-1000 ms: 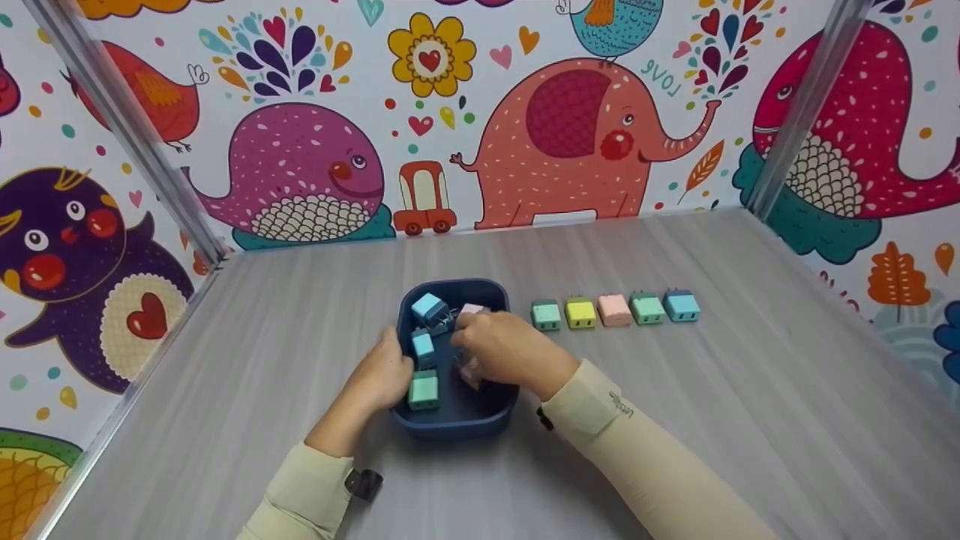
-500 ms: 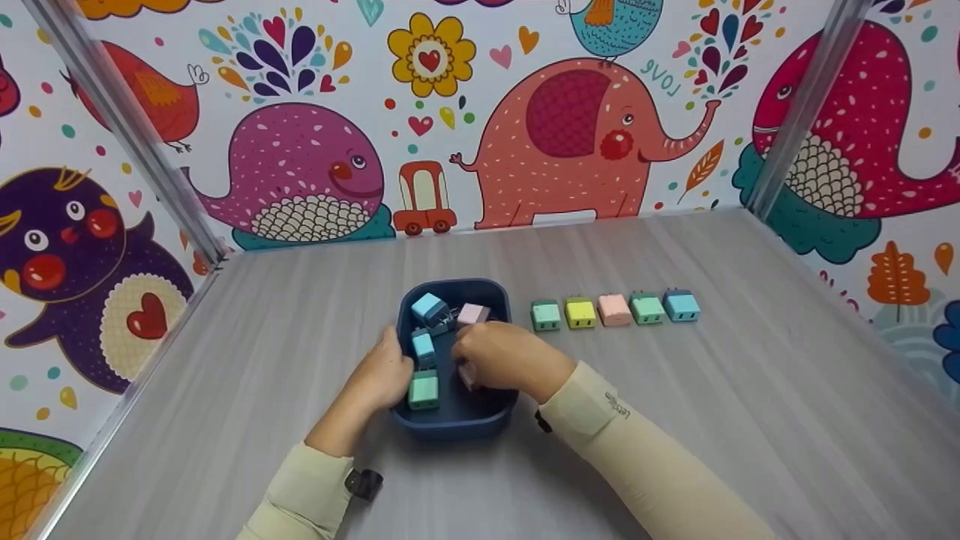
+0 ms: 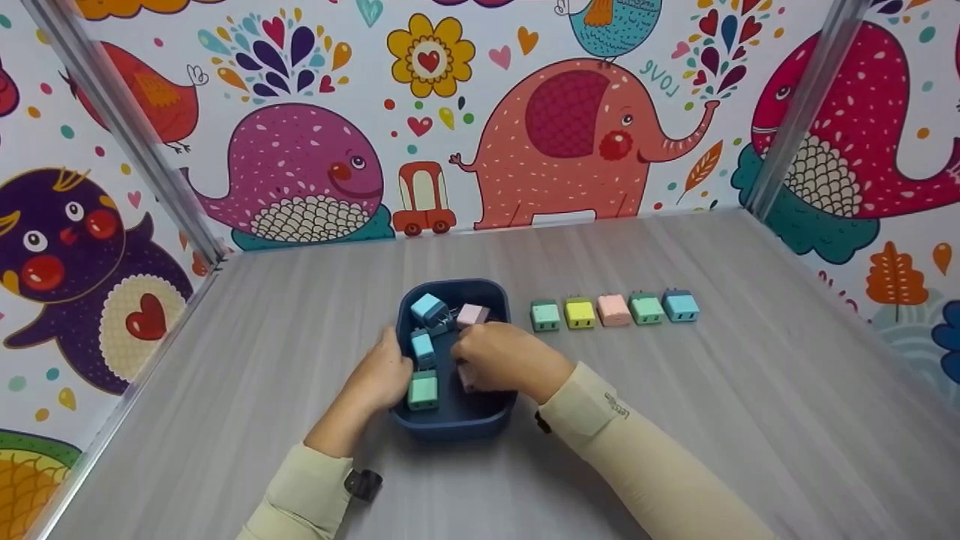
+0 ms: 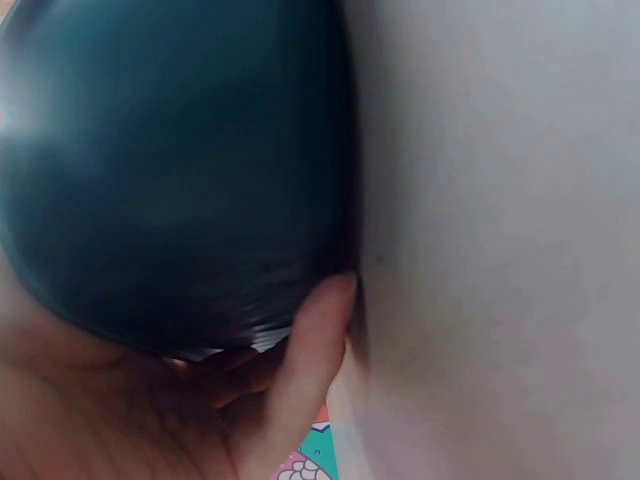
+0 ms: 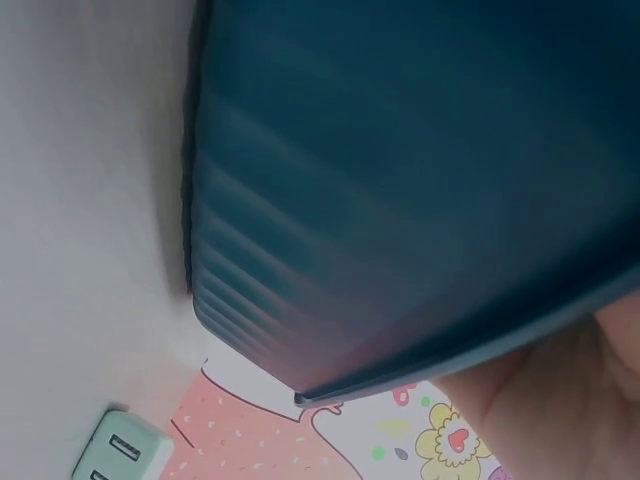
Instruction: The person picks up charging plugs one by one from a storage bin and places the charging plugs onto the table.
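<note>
In the head view a dark blue plastic bin [image 3: 450, 429] stands on the table. My left hand [image 3: 381, 371] grips its left side; in the left wrist view the fingers [image 4: 318, 335] lie along the outer wall. My right hand [image 3: 502, 360] reaches over the right rim with curled fingers, pinching a pinkish plug charger [image 3: 466, 375] that is mostly hidden beneath it. Also in the bin are a blue charger [image 3: 429, 307], a smaller blue charger [image 3: 423, 347], a green charger [image 3: 424, 390] and a pale pink charger [image 3: 472, 314]. The bin wall blocks the right fingertips in the right wrist view.
Right of the bin runs a row of chargers: a green one [image 3: 545, 316], a yellow one [image 3: 580, 313], a pink one [image 3: 613, 310], another green one [image 3: 646, 308] and a blue one [image 3: 681, 306]. Walls with cartoon prints [image 3: 300, 172] enclose the grey table [image 3: 750, 390].
My right hand has shifted slightly toward me inside the bin, baring more of the pale pink charger behind it. The left hand, the bin and the row stay as they were.
</note>
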A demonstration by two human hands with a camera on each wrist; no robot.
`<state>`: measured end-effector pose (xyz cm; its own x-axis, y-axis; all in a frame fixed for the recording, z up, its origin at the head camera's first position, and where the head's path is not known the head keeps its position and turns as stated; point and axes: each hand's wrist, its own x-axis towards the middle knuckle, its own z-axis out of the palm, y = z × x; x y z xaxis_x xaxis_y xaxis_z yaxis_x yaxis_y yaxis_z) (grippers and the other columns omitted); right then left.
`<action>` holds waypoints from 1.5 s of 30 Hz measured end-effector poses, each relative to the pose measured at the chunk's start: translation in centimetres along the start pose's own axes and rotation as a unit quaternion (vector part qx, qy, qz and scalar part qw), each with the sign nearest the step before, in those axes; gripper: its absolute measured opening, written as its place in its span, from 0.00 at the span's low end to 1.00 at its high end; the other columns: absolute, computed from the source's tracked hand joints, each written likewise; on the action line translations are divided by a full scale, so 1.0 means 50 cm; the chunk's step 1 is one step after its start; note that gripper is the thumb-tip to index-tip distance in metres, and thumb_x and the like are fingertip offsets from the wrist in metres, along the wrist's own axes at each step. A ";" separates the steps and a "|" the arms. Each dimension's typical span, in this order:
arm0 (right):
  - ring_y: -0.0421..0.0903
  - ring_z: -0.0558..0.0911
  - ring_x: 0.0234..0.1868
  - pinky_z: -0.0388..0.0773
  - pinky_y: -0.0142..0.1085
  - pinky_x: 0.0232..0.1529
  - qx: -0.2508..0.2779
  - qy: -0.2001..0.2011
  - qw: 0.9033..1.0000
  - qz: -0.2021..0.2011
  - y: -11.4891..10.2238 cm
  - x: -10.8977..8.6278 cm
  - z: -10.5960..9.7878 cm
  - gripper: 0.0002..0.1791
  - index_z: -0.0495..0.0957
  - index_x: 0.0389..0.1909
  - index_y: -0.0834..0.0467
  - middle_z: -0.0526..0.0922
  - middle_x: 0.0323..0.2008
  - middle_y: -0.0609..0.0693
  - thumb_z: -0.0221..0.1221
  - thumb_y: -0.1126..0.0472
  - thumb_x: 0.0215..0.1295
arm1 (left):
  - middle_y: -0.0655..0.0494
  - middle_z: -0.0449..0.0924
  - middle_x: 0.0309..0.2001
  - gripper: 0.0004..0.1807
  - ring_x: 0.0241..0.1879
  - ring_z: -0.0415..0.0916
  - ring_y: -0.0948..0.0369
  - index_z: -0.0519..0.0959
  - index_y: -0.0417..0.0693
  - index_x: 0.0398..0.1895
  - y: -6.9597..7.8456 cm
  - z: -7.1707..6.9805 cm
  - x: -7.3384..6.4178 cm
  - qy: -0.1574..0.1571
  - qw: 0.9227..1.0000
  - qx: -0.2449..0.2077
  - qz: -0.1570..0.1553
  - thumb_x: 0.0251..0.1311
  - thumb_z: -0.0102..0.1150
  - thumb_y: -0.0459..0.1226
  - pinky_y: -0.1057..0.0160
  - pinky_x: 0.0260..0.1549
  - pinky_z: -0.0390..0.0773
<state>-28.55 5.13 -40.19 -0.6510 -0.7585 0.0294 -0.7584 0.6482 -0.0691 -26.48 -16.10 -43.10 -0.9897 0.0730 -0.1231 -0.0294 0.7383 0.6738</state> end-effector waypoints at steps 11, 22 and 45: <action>0.43 0.88 0.42 0.85 0.37 0.52 0.016 0.023 0.999 -0.019 -0.001 -0.014 -0.028 0.17 0.91 0.54 0.56 0.92 0.46 0.51 0.75 0.58 0.66 | 0.26 0.61 0.77 0.35 0.68 0.71 0.42 0.43 0.28 0.83 0.001 -0.003 0.001 -0.020 1.000 0.002 -0.009 0.81 0.38 0.33 0.42 0.59 0.73; 0.45 0.88 0.46 0.86 0.38 0.51 0.038 0.027 0.999 -0.023 0.004 -0.031 -0.061 0.17 0.91 0.54 0.54 0.91 0.49 0.51 0.75 0.62 0.64 | 0.26 0.56 0.79 0.36 0.74 0.65 0.39 0.42 0.28 0.84 0.005 -0.002 0.000 -0.020 1.000 0.006 -0.011 0.81 0.38 0.33 0.39 0.65 0.71; 0.50 0.86 0.51 0.86 0.44 0.53 0.089 0.057 0.990 0.091 0.069 -0.087 -0.135 0.25 0.89 0.58 0.54 0.88 0.54 0.54 0.79 0.64 0.58 | 0.25 0.57 0.78 0.36 0.72 0.68 0.39 0.41 0.27 0.84 0.005 -0.004 -0.002 -0.022 1.000 0.011 -0.011 0.81 0.38 0.34 0.40 0.62 0.71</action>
<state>-28.55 11.13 -33.85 -0.7835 -0.6111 0.1126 -0.6170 0.7434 -0.2582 -26.44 -16.06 -42.77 -0.9817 0.0847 -0.1703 -0.0485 0.7541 0.6549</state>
